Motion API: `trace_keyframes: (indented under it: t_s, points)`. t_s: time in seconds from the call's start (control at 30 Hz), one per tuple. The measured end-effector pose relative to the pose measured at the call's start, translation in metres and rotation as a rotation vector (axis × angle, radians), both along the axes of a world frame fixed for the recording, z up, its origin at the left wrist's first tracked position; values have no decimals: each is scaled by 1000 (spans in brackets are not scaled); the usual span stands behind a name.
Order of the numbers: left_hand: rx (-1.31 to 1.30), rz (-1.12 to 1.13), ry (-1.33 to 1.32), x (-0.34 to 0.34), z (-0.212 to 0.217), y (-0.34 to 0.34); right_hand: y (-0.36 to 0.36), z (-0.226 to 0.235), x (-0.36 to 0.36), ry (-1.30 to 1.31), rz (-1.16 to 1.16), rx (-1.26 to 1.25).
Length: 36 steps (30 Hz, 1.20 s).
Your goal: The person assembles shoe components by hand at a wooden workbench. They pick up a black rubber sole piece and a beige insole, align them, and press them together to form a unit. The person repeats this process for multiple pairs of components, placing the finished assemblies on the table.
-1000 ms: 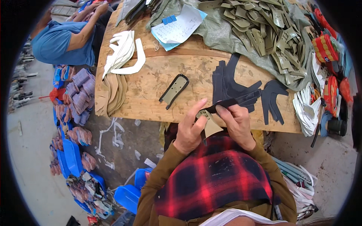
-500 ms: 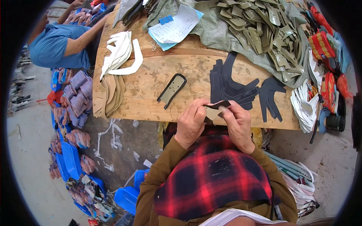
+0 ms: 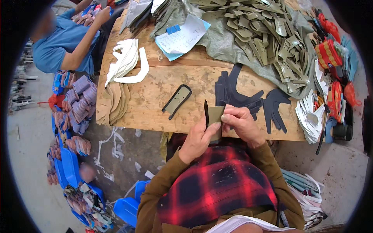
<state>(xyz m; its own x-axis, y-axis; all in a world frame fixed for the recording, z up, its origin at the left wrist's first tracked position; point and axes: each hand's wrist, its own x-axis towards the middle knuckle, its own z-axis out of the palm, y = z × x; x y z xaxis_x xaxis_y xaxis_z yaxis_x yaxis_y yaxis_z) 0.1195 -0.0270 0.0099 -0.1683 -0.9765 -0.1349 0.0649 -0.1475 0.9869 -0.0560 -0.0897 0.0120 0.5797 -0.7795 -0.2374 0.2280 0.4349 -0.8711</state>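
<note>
Between my hands, over the table's front edge, is an olive-tan flat piece [image 3: 215, 115] with a dark strip along its edges. My left hand [image 3: 197, 140] grips its left side, thumb on the face. My right hand [image 3: 243, 123] pinches the right edge between thumb and fingers. Just left of them on the table lies a similar olive piece [image 3: 178, 100] with a black rim, rounded at one end. Behind my right hand is a stack of dark, angled cut pieces [image 3: 233, 87]; a smaller stack of dark curved pieces [image 3: 275, 108] lies to its right.
White curved pieces [image 3: 128, 62] and tan pieces [image 3: 114, 103] lie at the wooden table's [image 3: 155, 77] left end. Olive pieces [image 3: 260, 33] heap on a grey-green sheet at the back right, near a written paper [image 3: 182, 37]. A person in blue [image 3: 66, 44] works at far left.
The held piece has turned from folded and edge-on to upright, its olive face showing. My left hand has shifted slightly right and lower. The person at far left has raised an arm.
</note>
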Motion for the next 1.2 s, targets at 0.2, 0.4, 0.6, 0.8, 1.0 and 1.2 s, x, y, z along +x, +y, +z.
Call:
trace_keyframes:
  t_s: [0.2,0.4,0.6,0.8,1.0,1.2]
  points:
    - [203,-192,38,-1,15,9,0,-6,-5,-13,-86,131]
    - [-5,-81,-327,-6,20,5,9,5,6,130,-251,55]
    - [-75,328,-153,-15,11,-22,16,8,24,218,-322,-72]
    - [-91,452,-62,-20,-14,-25,34,-17,23,399,-230,-442]
    - [136,479,134,-14,-20,-28,9,-10,-4,402,6,-303]
    - [-495,-141,-560,17,36,-38,-10,3,-32,462,464,-776]
